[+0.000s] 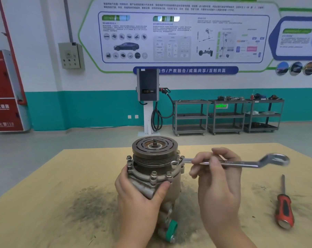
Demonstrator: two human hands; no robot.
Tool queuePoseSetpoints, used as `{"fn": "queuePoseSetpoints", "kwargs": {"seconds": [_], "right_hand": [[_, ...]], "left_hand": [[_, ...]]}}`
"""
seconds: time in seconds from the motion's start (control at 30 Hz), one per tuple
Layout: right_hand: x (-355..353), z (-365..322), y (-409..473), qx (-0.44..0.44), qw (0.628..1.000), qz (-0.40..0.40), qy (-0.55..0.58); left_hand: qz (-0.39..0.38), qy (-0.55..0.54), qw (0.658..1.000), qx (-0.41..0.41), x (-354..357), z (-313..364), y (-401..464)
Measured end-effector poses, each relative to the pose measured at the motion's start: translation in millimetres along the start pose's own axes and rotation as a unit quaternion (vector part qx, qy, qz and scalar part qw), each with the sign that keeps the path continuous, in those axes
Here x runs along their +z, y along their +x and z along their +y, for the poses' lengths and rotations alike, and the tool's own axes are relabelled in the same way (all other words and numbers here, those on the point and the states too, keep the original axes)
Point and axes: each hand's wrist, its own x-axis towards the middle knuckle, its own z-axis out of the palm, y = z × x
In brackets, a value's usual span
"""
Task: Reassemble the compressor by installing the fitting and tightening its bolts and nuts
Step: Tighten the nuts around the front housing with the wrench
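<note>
The compressor [154, 158] stands upright on the table with its slotted pulley on top. Several bolts [153, 174] ring the flange below the pulley. My left hand [139, 196] grips the compressor body from the left, thumb across its front. My right hand [217, 178] pinches the shank of a silver ring spanner [248, 162]. The spanner lies level, and its near end sits on a bolt at the flange's right side [175, 163]. A green fitting cap [171, 230] shows low on the compressor.
A red-handled screwdriver [284, 206] lies on the tan table [53, 203] to the right. Dark grime is smeared around the compressor. Beyond the table's far edge are a charging post [148, 97] and grey shelf carts [226, 115].
</note>
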Motion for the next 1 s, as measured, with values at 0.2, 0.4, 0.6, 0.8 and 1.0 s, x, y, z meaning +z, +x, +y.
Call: {"fn": "queuePoseSetpoints", "kwargs": {"seconds": [0.2, 0.4, 0.6, 0.8, 1.0], "right_hand": [[-10, 12, 17, 0.198, 0.973, 0.07, 0.094], [-16, 12, 25, 0.228, 0.958, 0.076, 0.154], [-21, 17, 32, 0.282, 0.948, 0.038, 0.145], [-24, 16, 21, 0.157, 0.983, 0.014, 0.094], [-17, 25, -17, -0.12, 0.98, -0.077, -0.136]], "left_hand": [[-0.042, -0.063, 0.997, -0.009, -8, -7, 15], [-0.004, -0.027, 0.999, -0.028, -1, 9, 1], [-0.029, -0.028, 0.999, -0.023, -2, 10, -3], [-0.045, -0.127, 0.991, -0.017, -11, -1, 17], [-0.15, -0.146, 0.977, -0.035, -19, -15, 28]]}}
